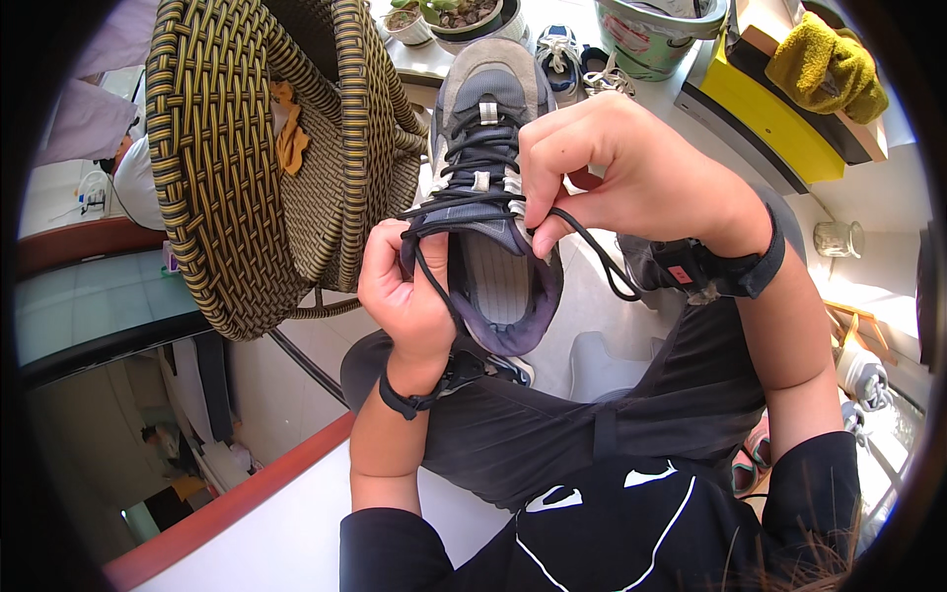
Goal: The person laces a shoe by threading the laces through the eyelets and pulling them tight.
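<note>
A grey sneaker (497,277) is held above my lap, toe pointing away and opening toward me. Black laces (482,148) criss-cross its tongue. My left hand (407,288) grips the left side of the collar, thumb inside the opening and fingers outside. One loose lace strand runs down past that thumb. At the right eyelets, my right hand (614,170) pinches the other lace end (603,255) between thumb and fingertips. This end hangs in a loop below the hand. The heel collar looks purplish, and a ribbed insole shows inside.
A wicker chair (229,163) stands close on the left. Ahead are potted plants (466,18), other sneakers (560,59) and a green bucket (651,37). Shoe boxes (769,111) bear a yellow towel (825,66). A glass jar (838,239) is right; a grey plastic stool (603,366) sits below.
</note>
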Available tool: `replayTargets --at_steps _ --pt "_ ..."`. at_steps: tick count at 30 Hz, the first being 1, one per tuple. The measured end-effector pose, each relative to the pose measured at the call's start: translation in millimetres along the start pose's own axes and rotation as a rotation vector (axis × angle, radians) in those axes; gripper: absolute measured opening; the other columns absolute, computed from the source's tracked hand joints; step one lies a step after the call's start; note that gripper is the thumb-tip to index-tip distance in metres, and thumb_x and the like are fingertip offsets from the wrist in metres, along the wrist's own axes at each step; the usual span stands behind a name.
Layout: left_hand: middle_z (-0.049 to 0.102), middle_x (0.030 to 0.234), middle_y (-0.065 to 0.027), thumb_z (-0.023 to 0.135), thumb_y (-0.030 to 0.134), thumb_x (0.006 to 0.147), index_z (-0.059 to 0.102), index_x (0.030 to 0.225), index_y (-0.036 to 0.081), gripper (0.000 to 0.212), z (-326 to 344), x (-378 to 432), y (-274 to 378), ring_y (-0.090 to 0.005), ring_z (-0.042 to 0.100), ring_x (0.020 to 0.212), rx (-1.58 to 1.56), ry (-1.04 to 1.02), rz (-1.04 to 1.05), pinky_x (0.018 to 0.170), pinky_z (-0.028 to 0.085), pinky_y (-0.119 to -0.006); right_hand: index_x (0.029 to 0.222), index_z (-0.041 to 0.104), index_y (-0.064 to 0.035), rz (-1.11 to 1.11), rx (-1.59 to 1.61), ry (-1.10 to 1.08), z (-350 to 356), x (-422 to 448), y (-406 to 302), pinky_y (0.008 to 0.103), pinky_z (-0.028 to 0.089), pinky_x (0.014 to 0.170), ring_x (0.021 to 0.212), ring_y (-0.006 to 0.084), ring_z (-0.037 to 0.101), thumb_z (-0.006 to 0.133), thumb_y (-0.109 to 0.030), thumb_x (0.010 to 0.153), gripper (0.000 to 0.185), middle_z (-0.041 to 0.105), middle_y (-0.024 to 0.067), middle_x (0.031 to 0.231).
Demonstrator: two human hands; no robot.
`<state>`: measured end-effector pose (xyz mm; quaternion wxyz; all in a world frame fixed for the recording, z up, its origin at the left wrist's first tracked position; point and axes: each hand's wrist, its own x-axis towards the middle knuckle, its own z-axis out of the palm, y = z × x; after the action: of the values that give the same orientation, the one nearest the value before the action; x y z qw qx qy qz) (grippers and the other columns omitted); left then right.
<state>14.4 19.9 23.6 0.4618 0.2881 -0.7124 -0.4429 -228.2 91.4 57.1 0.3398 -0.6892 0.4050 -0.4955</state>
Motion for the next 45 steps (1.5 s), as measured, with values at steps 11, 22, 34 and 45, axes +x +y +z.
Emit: replayTargets --at_steps 11,22,34,45 --pt "0.055 0.083 0.0029 0.073 0.009 0.101 0.058 0.089 0.001 0.021 0 0 -6 -0.0050 0.044 0.073 -0.001 0.073 0.006 0.065 0.036 -0.021 0.083 0.073 0.0029 0.034 -0.071 -0.011 8 2 -1 0.0305 0.055 0.063 0.069 0.0187 0.071 0.084 0.003 0.072 0.015 0.070 0.0093 0.079" --pt "0.059 0.087 0.0004 0.070 0.012 0.103 0.057 0.090 0.001 0.022 -11 -4 -7 -0.0080 0.049 0.079 0.216 -0.028 0.170 0.072 0.040 -0.022 0.082 0.073 0.0027 0.127 -0.074 -0.018 20 2 -1 0.0332 0.055 0.063 0.066 0.0217 0.069 0.085 0.000 0.071 0.016 0.070 0.0116 0.075" --pt "0.055 0.079 -0.0006 0.074 0.008 0.099 0.056 0.086 0.001 0.023 -8 2 -9 -0.0093 0.047 0.072 0.238 0.030 0.154 0.065 0.039 -0.024 0.083 0.067 0.0008 0.207 -0.091 0.084 29 0 -4 0.0284 0.049 0.057 0.064 0.0120 0.062 0.087 0.002 0.071 0.024 0.062 0.0016 0.073" --pt "0.048 0.070 0.0032 0.078 0.011 0.097 0.052 0.079 0.003 0.032 -11 9 -9 -0.0077 0.040 0.067 0.255 0.114 0.038 0.059 0.033 -0.025 0.103 0.066 -0.0002 0.281 -0.102 0.400 8 -3 -11 0.0360 0.057 0.071 0.080 0.0257 0.071 0.068 -0.006 0.089 0.015 0.069 0.0127 0.091"
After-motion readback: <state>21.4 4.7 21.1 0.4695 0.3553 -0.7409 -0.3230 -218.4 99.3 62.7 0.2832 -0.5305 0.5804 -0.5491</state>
